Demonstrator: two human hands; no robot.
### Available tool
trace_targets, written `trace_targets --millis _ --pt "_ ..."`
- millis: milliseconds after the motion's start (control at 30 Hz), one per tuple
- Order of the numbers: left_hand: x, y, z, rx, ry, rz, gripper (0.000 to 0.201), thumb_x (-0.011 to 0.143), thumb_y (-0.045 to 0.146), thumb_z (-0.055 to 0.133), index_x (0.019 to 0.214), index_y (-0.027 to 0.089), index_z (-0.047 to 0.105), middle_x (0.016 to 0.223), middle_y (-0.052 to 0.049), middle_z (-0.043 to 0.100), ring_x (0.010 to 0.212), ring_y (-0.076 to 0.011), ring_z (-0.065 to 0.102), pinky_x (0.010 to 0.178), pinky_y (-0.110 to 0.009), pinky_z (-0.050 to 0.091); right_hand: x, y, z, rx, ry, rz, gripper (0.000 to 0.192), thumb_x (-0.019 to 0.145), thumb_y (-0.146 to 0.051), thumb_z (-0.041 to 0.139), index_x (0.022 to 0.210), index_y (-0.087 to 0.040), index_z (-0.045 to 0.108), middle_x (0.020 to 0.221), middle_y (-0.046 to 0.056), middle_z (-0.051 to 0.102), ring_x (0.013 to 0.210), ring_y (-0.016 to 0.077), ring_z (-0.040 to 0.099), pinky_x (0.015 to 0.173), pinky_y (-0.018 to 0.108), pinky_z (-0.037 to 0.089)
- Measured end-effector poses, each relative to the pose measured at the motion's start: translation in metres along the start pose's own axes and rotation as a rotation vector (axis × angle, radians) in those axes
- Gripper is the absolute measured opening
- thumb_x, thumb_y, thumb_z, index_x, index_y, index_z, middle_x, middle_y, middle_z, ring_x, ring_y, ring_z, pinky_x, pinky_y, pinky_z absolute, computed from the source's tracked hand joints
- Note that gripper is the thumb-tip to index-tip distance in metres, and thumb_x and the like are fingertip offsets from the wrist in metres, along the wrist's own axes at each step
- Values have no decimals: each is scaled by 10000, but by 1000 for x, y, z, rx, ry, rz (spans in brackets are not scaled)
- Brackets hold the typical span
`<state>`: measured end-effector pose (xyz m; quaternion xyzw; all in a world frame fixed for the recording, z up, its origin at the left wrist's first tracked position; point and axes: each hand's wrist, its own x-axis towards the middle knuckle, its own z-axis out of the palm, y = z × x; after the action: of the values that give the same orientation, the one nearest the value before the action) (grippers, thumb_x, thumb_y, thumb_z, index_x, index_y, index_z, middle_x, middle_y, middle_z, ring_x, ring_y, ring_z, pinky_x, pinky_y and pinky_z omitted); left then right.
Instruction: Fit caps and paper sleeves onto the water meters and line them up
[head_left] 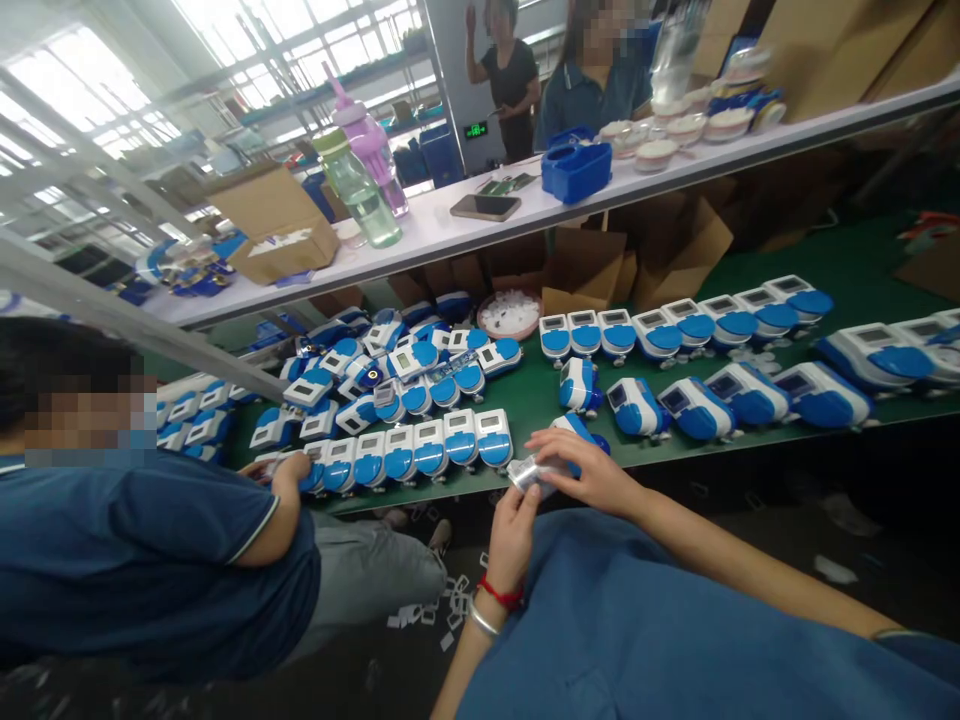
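Note:
My right hand [589,468] rests over a blue-and-white meter [581,430] at the near edge of the green bench [532,395] and grips it. My left hand [512,535], with a red string and a silver bangle at the wrist, pinches a small clear plastic piece [527,472] held against that meter. A row of finished meters [420,448] stands just left of my hands along the bench edge.
A co-worker in a blue shirt [150,560] sits at my left, a hand on the meter row. More meters lie in a pile [390,365] and in rows [697,325]. A white shelf [450,225] holds bottles, a phone, boxes. Two people stand behind it.

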<state>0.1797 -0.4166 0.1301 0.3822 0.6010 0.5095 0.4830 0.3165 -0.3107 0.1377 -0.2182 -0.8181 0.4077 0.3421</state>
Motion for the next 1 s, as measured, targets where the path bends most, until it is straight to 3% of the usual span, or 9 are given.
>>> trace_targets --millis 267,567,700,800,1000 --pt "7 -1 3 63 2 8 317 867 361 473 1050 151 624 1059 -61 651 978 -192 561 891 -290 393 5 14 0 59 -56 -8 83 831 -274 586 886 -218 615 998 47 662 1100 201 527 998 426 378" --pt "29 -2 22 142 -15 14 332 870 375 458 1029 147 639 1029 -72 659 961 -207 570 882 -313 402 10 36 -23 143 -114 65 41 823 -235 589 835 -199 602 970 49 657 1097 184 528 954 373 414" --pt "45 -1 38 114 3 -5 350 870 378 459 1095 163 620 1121 -75 634 1046 -218 548 945 -334 378 16 50 -40 62 -129 54 43 827 -239 577 846 -202 591 964 40 657 1077 182 541 988 406 378" --pt "60 -6 55 42 36 -100 379 855 409 475 1103 162 619 1125 -81 635 1073 -233 542 965 -352 376 21 65 -54 -69 -146 4 71 842 -238 550 889 -208 594 974 38 657 1071 186 549 1049 474 287" --pt "94 -24 97 -320 91 -269 398 821 419 529 1121 169 605 1185 -100 609 1080 -243 559 941 -378 430 25 109 -80 -216 -238 -144 159 881 -219 470 972 -210 601 986 48 669 1103 188 540 1082 509 210"
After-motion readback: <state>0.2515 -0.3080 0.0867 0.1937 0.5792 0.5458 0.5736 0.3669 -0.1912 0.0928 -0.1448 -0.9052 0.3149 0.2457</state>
